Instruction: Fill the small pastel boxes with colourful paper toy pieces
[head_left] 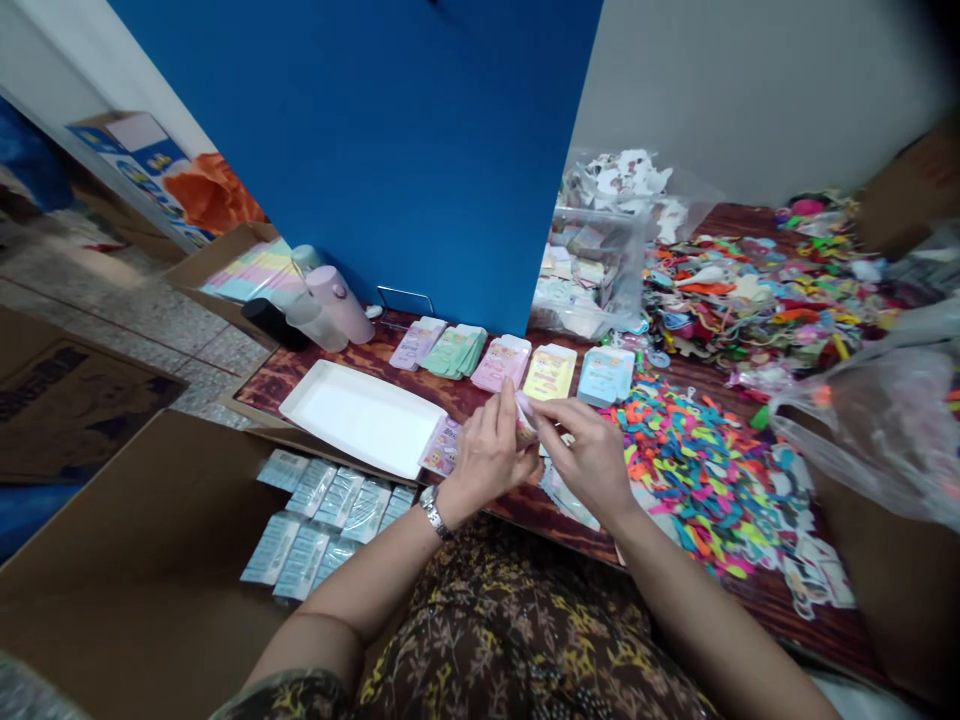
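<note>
My left hand point(489, 445), with a metal watch on its wrist, and my right hand point(589, 455) meet over the front of the table. Between their closed fingers is a small purple printed carton point(526, 428), partly hidden by the fingers. Another purple printed carton point(441, 445) lies just left of my left hand, against the end of a white tray point(360, 420). Behind my hands stand stacks of flat cartons in a row: purple point(416, 343), green point(455, 351), pink point(502, 362), yellow point(551, 373) and blue point(606, 375).
Colourful small pieces point(705, 470) are heaped on the right. A clear plastic bin point(626, 280) and more mixed trinkets point(750, 290) lie behind. Bottles point(337, 305) stand at back left. Below, an open cardboard box point(150, 560) holds wrapped blue packs point(315, 510). A blue panel point(390, 150) rises behind.
</note>
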